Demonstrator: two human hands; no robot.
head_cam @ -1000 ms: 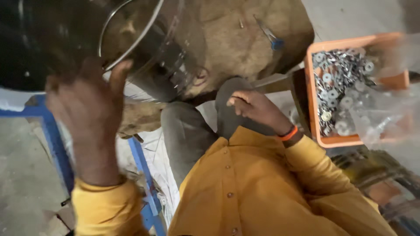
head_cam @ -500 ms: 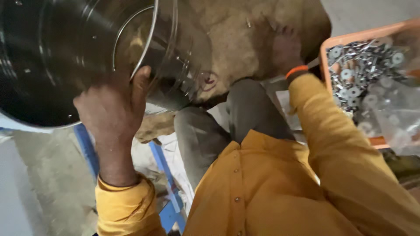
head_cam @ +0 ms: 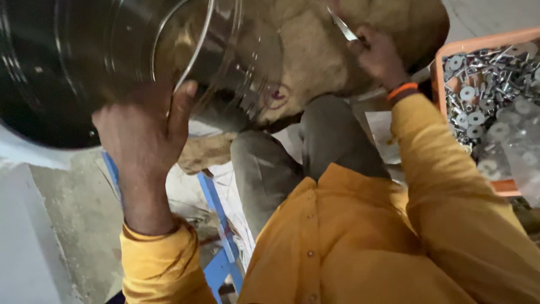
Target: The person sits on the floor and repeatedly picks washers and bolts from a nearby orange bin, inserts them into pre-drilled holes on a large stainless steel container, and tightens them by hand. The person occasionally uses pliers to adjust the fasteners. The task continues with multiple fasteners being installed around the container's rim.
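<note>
My left hand [head_cam: 143,126] grips the rim of a large shiny metal drum [head_cam: 101,62] that lies tilted at the upper left, its open end toward me. My right hand [head_cam: 378,55] reaches forward over a round wooden block [head_cam: 315,50] and closes on a thin metal tool [head_cam: 343,25] that pokes up from my fingers. An orange band sits on that wrist. My yellow sleeves and grey trousers fill the lower middle.
An orange plastic tray [head_cam: 450,48] full of several screws and washers [head_cam: 484,84] stands at the right, partly under a clear plastic bag [head_cam: 520,146]. A blue metal frame [head_cam: 216,225] runs below the drum over a concrete floor [head_cam: 79,225].
My right hand went from my knee forward to the wooden block and now holds a thin tool. My left hand shifted onto the drum's rim, and the view moved closer.
</note>
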